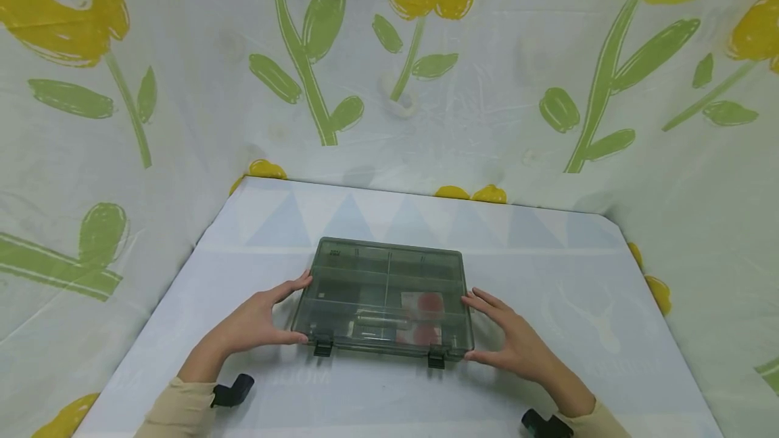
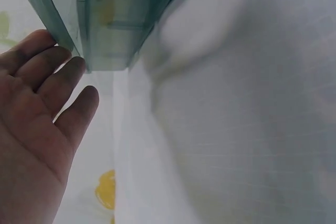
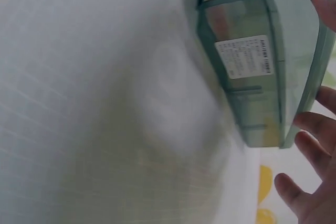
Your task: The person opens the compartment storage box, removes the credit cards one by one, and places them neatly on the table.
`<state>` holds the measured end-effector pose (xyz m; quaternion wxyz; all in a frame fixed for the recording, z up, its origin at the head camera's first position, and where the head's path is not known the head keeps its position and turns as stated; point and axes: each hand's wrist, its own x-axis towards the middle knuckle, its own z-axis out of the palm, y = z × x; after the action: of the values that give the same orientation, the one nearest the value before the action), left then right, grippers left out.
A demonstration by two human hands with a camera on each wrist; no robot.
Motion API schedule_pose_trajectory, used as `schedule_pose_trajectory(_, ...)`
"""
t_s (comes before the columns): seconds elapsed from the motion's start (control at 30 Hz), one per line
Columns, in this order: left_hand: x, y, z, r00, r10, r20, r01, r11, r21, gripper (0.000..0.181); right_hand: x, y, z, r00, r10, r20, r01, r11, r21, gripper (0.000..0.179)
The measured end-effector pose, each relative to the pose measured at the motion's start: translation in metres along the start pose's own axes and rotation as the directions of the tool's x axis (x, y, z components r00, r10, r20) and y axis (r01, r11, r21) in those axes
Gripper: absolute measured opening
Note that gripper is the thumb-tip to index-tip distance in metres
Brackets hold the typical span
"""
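A shallow, translucent grey-green rectangular box (image 1: 347, 287), lid-side up around the middle of the table (image 1: 377, 411), runs lengthwise left to right, two dark latches (image 1: 323, 349) jutting from its near edge and reddish rounds (image 1: 430, 303) showing through its near right part.

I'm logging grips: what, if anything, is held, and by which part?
The green plastic case, held between both hands: left hand at its upper left edge, right hand at the upper right, thumbs near the front corners.

The box (image 1: 359, 282) is smoky green, its label (image 3: 244, 57) white; the tabletop (image 1: 389, 404) whitish with pale blue triangles; the cloth (image 1: 487, 120) white with yellow flowers, green leaves.
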<state>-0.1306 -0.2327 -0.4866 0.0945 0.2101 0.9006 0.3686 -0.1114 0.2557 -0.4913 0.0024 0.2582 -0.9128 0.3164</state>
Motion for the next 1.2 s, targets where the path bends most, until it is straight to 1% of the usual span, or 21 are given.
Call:
schedule_pose_trajectory(0.27, 0.002, 0.007, -0.01, 1.0, 0.015, -0.011, -0.014, 1.0, 0.005, 0.097, 0.005, -0.008, -0.016, 1.0, -0.011, 0.003, 0.011, 1.0, -0.016, 0.085)
schedule_pose_trajectory(0.43, 0.005, 0.01, -0.018, 0.999, 0.033, -0.02, -0.033, 0.999, 0.001, 0.093, 0.013, -0.012, -0.028, 0.999, -0.028, 0.02, 0.028, 0.999, -0.035, 0.078)
schedule_pose_trajectory(0.63, 0.008, 0.014, -0.025, 0.999, 0.041, -0.027, -0.041, 0.999, -0.016, 0.085, 0.021, -0.015, -0.043, 0.999, -0.042, 0.03, 0.043, 0.999, -0.029, 0.07)
schedule_pose_trajectory(0.73, 0.01, 0.017, -0.029, 0.999, 0.038, -0.021, -0.039, 0.998, -0.048, 0.074, 0.025, -0.017, -0.05, 0.998, -0.062, 0.03, 0.063, 0.997, -0.035, 0.065)
schedule_pose_trajectory(0.87, 0.013, 0.02, -0.035, 1.0, 0.025, -0.02, -0.027, 0.995, -0.1, 0.05, 0.031, -0.018, -0.058, 0.996, -0.091, 0.022, 0.092, 0.995, -0.041, 0.057)
schedule_pose_trajectory(0.93, 0.015, 0.021, -0.038, 0.999, 0.024, -0.023, -0.027, 0.993, -0.115, 0.042, 0.033, -0.02, -0.062, 0.995, -0.102, 0.018, 0.103, 0.994, -0.036, 0.053)
schedule_pose_trajectory(1.07, 0.019, 0.023, -0.043, 0.999, 0.038, -0.031, -0.042, 0.988, -0.149, 0.034, 0.039, -0.022, -0.07, 0.995, -0.098, 0.027, 0.099, 0.995, -0.028, 0.048)
schedule_pose_trajectory(1.2, 0.024, 0.025, -0.046, 0.999, 0.044, -0.032, -0.049, 0.984, -0.169, 0.033, 0.043, -0.025, -0.078, 0.997, -0.069, 0.036, 0.07, 0.997, -0.022, 0.044)
